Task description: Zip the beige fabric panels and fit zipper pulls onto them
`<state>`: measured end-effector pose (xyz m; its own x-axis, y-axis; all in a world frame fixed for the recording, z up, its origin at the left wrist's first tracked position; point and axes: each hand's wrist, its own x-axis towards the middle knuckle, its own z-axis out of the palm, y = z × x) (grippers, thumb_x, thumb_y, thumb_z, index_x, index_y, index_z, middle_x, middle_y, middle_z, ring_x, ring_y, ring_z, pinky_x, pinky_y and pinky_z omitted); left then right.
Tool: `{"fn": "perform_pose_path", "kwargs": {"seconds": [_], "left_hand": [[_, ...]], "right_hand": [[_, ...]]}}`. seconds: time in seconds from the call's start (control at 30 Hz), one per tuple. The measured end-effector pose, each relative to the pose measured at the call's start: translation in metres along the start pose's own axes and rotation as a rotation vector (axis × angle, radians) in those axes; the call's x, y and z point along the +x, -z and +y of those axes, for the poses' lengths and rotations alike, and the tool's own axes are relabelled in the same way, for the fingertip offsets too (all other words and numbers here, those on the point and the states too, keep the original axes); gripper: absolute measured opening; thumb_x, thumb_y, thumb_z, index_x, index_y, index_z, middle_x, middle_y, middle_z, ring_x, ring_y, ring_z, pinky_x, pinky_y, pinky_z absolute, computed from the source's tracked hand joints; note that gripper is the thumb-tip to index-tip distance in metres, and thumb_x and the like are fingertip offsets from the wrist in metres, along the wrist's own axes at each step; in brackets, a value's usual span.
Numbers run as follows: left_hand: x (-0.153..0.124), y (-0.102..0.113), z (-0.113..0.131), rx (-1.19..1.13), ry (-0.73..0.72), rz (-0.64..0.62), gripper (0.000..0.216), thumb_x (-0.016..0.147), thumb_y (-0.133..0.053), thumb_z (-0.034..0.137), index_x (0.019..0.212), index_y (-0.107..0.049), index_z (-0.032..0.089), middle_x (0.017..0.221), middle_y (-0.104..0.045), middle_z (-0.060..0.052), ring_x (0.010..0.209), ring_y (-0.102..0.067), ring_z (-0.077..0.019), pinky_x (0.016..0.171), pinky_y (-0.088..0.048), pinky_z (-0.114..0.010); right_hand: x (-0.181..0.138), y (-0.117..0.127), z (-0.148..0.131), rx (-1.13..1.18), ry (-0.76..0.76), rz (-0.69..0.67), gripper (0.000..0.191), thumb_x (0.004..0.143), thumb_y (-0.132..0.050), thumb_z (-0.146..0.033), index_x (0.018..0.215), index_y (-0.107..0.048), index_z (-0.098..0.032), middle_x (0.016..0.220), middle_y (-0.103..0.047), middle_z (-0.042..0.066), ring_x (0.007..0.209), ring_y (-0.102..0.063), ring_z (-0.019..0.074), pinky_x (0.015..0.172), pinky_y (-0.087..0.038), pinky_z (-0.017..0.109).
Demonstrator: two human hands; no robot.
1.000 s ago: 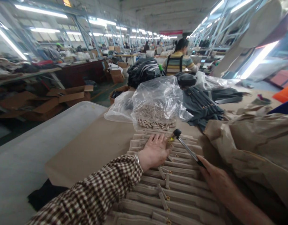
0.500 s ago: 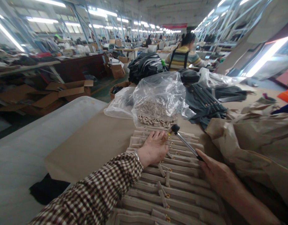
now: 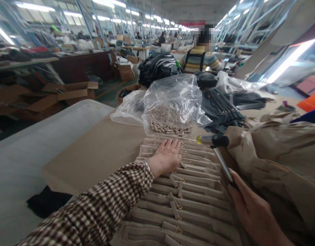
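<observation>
My left hand [image 3: 165, 158], in a checked sleeve, lies flat with fingers stretched on a row of overlapping beige fabric strips [image 3: 193, 201] with small gold fittings. My right hand [image 3: 252, 212] grips the metal handle of a small hammer [image 3: 216, 144], whose black and yellow-tipped head is lifted above the strips, right of my left hand. Just beyond the strips, a clear plastic bag [image 3: 173, 102] holds several small beige pieces.
Beige garments [image 3: 280, 160] are piled at the right, dark garments [image 3: 221, 109] behind the bag. A grey table surface [image 3: 31, 150] lies left. A person in a striped top [image 3: 198, 59] sits beyond. Cardboard boxes [image 3: 67, 92] lie on the floor at left.
The hammer head was down next to my left fingertips; now my right hand has drawn back and right, lifting the head away. My left hand stays flat on the strips.
</observation>
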<state>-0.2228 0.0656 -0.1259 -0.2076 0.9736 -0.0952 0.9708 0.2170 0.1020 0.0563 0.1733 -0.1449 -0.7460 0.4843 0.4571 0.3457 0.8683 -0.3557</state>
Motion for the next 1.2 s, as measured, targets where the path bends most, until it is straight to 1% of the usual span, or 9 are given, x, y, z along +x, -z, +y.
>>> {"fn": "perform_pose_path", "kwargs": {"seconds": [0.17,0.33,0.4,0.5,0.6,0.7,0.87,1.07,1.2], "left_hand": [[-0.003,0.011,0.002,0.007,-0.005,-0.041,0.060,0.099,-0.025,0.034,0.152,-0.029,0.005,0.160,-0.023,-0.013,0.147,-0.024,-0.0280,0.120,-0.019,-0.047],[-0.004,0.011,0.002,0.016,-0.008,-0.045,0.060,0.099,-0.026,0.033,0.152,-0.028,0.005,0.161,-0.021,-0.013,0.148,-0.021,-0.0290,0.120,-0.017,-0.048],[-0.003,0.009,0.002,0.013,-0.003,-0.040,0.060,0.099,-0.026,0.033,0.152,-0.028,0.005,0.161,-0.020,-0.013,0.148,-0.021,-0.0291,0.121,-0.016,-0.048],[-0.002,0.008,0.002,0.004,0.006,-0.031,0.060,0.099,-0.025,0.034,0.152,-0.027,0.006,0.161,-0.021,-0.013,0.148,-0.022,-0.0293,0.120,-0.017,-0.047],[-0.001,0.007,0.001,-0.003,0.010,-0.029,0.061,0.099,-0.027,0.037,0.153,-0.027,0.008,0.161,-0.022,-0.013,0.148,-0.023,-0.0293,0.120,-0.019,-0.047],[0.001,0.006,0.000,-0.005,0.013,-0.038,0.061,0.098,-0.028,0.035,0.152,-0.028,0.007,0.161,-0.022,-0.013,0.147,-0.024,-0.0285,0.120,-0.019,-0.048],[0.009,0.004,-0.004,-0.002,0.025,-0.030,0.062,0.098,-0.027,0.036,0.153,-0.026,0.008,0.162,-0.019,-0.012,0.148,-0.022,-0.0287,0.121,-0.017,-0.048],[0.025,0.004,-0.009,0.001,0.049,-0.009,0.061,0.099,-0.026,0.035,0.153,-0.026,0.008,0.162,-0.020,-0.012,0.147,-0.023,-0.0295,0.121,-0.015,-0.048],[0.029,0.013,-0.011,-0.005,0.034,-0.024,0.061,0.100,-0.028,0.037,0.153,-0.026,0.007,0.161,-0.021,-0.015,0.147,-0.024,-0.0305,0.120,-0.018,-0.049]], "right_hand": [[-0.005,-0.003,0.007,-0.071,-0.022,-0.216,0.040,0.098,-0.042,-0.027,0.135,-0.057,-0.021,0.113,-0.073,0.008,0.093,-0.073,0.0209,0.084,-0.060,0.029],[-0.005,0.020,-0.012,-0.082,0.024,-0.023,0.045,0.099,-0.043,-0.027,0.143,-0.047,-0.021,0.125,-0.068,0.008,0.105,-0.069,0.0206,0.088,-0.057,0.026],[-0.009,0.020,-0.017,-0.059,0.035,-0.015,0.047,0.098,-0.044,-0.027,0.145,-0.045,-0.021,0.126,-0.067,0.009,0.105,-0.069,0.0210,0.087,-0.058,0.026],[-0.015,0.007,-0.015,0.040,0.011,-0.191,0.043,0.098,-0.041,-0.027,0.139,-0.051,-0.020,0.120,-0.070,0.008,0.101,-0.071,0.0211,0.082,-0.060,0.027],[-0.016,-0.001,-0.011,0.088,-0.040,-0.294,0.045,0.098,-0.040,-0.027,0.141,-0.050,-0.020,0.124,-0.068,0.008,0.106,-0.068,0.0212,0.088,-0.059,0.029],[-0.012,0.007,-0.010,0.033,-0.065,-0.209,0.042,0.098,-0.041,-0.029,0.137,-0.053,-0.018,0.122,-0.069,0.010,0.107,-0.068,0.0226,0.090,-0.057,0.031],[-0.006,0.028,-0.014,-0.080,-0.095,-0.036,0.039,0.099,-0.038,-0.035,0.123,-0.060,-0.013,0.102,-0.075,0.012,0.087,-0.074,0.0231,0.067,-0.061,0.023],[-0.014,0.028,-0.018,0.018,-0.121,-0.105,0.037,0.096,-0.042,-0.032,0.123,-0.060,-0.016,0.108,-0.074,0.010,0.095,-0.072,0.0214,0.071,-0.060,0.020],[-0.023,0.025,-0.020,0.029,-0.138,-0.147,0.038,0.097,-0.041,-0.030,0.127,-0.060,-0.017,0.111,-0.073,0.009,0.096,-0.072,0.0207,0.079,-0.059,0.023]]}}
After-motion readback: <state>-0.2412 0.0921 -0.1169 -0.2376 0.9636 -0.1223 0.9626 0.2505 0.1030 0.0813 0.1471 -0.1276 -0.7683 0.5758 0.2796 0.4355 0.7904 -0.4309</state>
